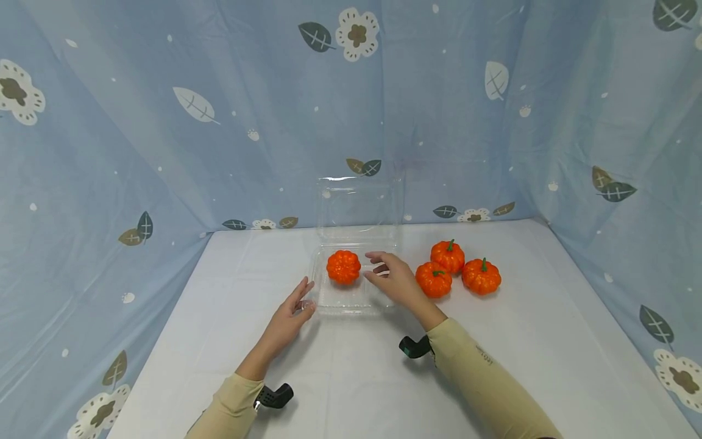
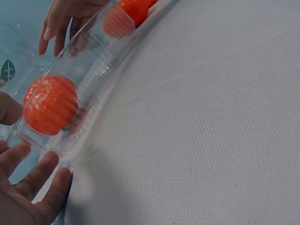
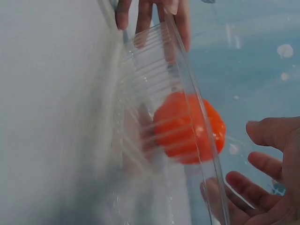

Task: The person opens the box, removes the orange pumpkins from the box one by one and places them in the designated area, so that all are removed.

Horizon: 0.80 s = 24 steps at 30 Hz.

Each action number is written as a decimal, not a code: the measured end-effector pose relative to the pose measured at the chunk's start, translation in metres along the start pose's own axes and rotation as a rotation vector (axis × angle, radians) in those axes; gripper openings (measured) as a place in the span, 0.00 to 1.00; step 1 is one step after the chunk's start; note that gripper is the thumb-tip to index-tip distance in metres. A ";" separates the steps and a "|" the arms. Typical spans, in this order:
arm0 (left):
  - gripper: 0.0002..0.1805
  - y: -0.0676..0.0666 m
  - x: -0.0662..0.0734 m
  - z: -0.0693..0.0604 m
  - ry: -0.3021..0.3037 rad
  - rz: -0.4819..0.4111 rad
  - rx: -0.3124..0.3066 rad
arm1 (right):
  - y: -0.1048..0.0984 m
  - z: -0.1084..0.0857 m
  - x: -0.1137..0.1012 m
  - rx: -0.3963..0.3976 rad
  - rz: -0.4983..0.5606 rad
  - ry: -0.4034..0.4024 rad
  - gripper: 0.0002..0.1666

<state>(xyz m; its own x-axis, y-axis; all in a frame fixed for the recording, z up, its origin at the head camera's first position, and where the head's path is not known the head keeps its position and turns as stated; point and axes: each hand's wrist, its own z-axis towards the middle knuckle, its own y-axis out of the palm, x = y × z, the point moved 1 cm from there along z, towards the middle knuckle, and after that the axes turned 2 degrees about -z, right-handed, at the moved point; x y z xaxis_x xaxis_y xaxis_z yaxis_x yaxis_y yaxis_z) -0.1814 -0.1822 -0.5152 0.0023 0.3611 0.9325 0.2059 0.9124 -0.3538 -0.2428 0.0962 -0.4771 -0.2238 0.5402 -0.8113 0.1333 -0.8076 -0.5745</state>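
A clear plastic clamshell box (image 1: 356, 300) stands on the table with its lid (image 1: 359, 210) raised at the back. One small orange pumpkin (image 1: 343, 267) sits in the box's left half, no stem showing. At the box's front left corner, my left hand (image 1: 287, 317) rests with straight, spread fingers; in the left wrist view its fingers (image 2: 37, 180) lie by the outer wall, the thumb near the rim. Over the box's right side hovers my right hand (image 1: 397, 281), fingers loosely curved and apart from the pumpkin, holding nothing.
Right of the box, three more orange pumpkins with green stems cluster together: a back one (image 1: 448, 256), a front one (image 1: 433, 280) and a right one (image 1: 481, 277). A white cloth covers the table (image 1: 351, 378). Blue patterned curtain (image 1: 263, 110) hangs behind and at both sides.
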 end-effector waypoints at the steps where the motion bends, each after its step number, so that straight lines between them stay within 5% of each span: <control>1: 0.39 0.000 0.000 0.000 0.000 -0.001 0.001 | 0.003 0.002 -0.001 -0.006 -0.003 0.002 0.29; 24: 0.39 0.000 -0.002 0.000 0.028 -0.019 -0.002 | 0.037 0.030 0.000 -0.038 -0.009 0.093 0.34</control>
<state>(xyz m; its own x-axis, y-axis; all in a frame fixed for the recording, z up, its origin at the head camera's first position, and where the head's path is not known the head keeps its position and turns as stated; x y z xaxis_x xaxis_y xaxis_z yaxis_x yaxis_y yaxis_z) -0.1814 -0.1828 -0.5173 0.0262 0.3383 0.9407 0.2081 0.9185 -0.3361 -0.2672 0.0587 -0.4951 -0.1348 0.5684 -0.8116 0.1691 -0.7939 -0.5841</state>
